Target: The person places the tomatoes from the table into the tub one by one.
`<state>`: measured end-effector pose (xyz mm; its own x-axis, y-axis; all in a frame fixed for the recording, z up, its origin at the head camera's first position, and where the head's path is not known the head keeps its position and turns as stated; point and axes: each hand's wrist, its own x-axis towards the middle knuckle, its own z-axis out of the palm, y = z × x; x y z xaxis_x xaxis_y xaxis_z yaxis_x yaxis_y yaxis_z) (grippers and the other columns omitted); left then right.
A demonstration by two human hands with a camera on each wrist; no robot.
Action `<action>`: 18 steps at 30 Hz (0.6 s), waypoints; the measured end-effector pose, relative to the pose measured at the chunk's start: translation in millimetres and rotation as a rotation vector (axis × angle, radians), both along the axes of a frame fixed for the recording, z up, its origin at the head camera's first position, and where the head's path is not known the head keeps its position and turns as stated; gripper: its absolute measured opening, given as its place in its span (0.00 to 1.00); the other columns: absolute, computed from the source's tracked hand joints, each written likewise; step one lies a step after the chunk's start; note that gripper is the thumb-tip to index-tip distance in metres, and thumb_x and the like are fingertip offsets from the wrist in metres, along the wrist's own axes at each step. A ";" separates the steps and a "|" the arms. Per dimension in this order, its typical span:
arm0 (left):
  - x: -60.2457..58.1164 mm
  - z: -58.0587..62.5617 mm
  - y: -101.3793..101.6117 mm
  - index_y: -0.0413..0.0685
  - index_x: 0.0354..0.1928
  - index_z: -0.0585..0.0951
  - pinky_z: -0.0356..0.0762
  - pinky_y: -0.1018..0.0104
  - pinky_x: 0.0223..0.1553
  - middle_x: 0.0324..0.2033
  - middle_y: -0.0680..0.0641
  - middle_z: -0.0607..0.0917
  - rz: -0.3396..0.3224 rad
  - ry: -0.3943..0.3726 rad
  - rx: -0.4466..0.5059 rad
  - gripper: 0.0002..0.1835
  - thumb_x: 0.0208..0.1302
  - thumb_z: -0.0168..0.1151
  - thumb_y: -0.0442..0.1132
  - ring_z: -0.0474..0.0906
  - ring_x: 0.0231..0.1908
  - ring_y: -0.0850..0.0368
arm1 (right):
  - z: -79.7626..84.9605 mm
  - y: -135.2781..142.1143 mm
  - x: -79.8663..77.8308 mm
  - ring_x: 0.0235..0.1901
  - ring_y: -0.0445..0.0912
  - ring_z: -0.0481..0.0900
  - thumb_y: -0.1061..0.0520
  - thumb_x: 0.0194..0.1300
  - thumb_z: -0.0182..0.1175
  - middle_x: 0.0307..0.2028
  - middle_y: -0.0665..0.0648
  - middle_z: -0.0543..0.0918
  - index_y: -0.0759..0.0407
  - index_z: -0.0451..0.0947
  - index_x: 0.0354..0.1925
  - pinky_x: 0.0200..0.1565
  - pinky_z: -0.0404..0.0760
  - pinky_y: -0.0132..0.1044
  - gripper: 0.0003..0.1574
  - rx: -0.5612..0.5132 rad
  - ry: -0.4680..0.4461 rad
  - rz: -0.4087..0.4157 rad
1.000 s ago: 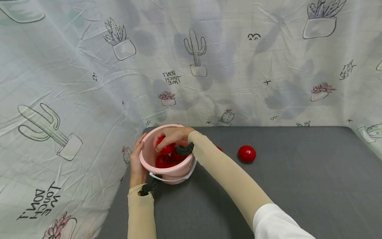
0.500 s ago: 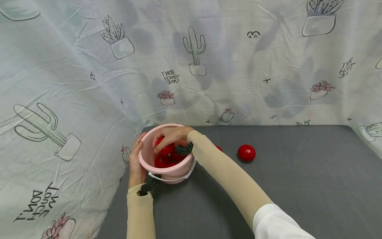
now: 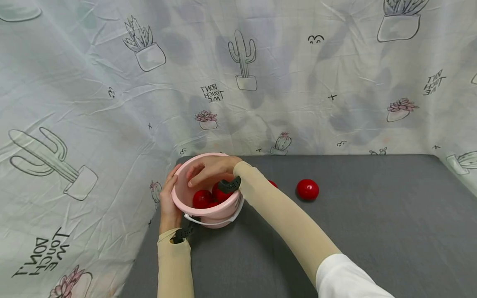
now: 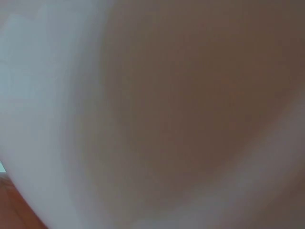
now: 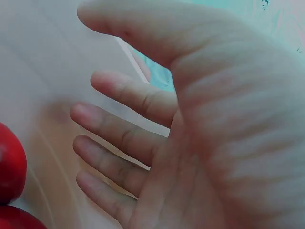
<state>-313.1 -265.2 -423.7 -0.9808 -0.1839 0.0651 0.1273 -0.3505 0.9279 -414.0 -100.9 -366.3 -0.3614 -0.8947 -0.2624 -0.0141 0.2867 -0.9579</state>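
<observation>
A pink bucket [image 3: 212,221] with a white handle sits at the left part of the grey table, tilted a little toward me. My left hand [image 3: 168,207] holds its left side, with fingertips at the rim. Inside lie several glossy red round fruits like tomatoes [image 3: 202,199]. My right hand [image 3: 214,169] reaches over the rim into the bucket. In the right wrist view its fingers [image 5: 121,136] are spread apart with nothing between them, and red fruits [image 5: 10,167] show at the left edge. The left wrist view is filled by the blurred bucket wall [image 4: 43,95].
One red fruit [image 3: 307,189] lies on the grey table [image 3: 372,223] to the right of the bucket. Another red fruit [image 3: 273,183] is mostly hidden behind my right forearm. A white curtain [image 3: 290,82] with cactus drawings hangs behind and along the left.
My right hand has let go of a red fruit inside the bucket, and its fingers have lifted off. The left hand stays at the bucket's side. The head view has shifted slightly.
</observation>
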 end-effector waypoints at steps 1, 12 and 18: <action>-0.3 -0.3 0.3 0.56 0.74 0.64 0.65 0.62 0.72 0.73 0.53 0.65 0.002 0.001 -0.001 0.26 0.79 0.33 0.45 0.63 0.71 0.57 | -0.2 0.2 -0.4 0.61 0.71 0.73 0.54 0.61 0.68 0.59 0.67 0.78 0.58 0.74 0.59 0.64 0.72 0.67 0.29 0.000 0.004 0.000; -0.9 1.9 1.3 0.56 0.74 0.64 0.62 0.56 0.75 0.72 0.52 0.68 0.008 0.010 -0.022 0.26 0.79 0.34 0.47 0.65 0.70 0.56 | 7.4 2.5 -1.7 0.65 0.58 0.75 0.48 0.62 0.66 0.57 0.53 0.82 0.52 0.79 0.61 0.69 0.70 0.60 0.29 -0.056 0.130 -0.026; -1.4 -1.0 1.0 0.53 0.74 0.63 0.58 0.54 0.77 0.71 0.51 0.68 0.008 0.012 0.017 0.26 0.79 0.34 0.46 0.66 0.69 0.56 | 7.2 4.1 -3.8 0.64 0.52 0.76 0.44 0.65 0.64 0.60 0.52 0.82 0.49 0.78 0.62 0.69 0.72 0.55 0.29 -0.069 0.174 -0.033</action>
<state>-314.5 -264.2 -424.6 -0.9784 -0.1931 0.0737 0.1413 -0.3647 0.9203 -417.8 -96.8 -359.0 -0.4251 -0.8955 -0.1316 -0.1732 0.2232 -0.9593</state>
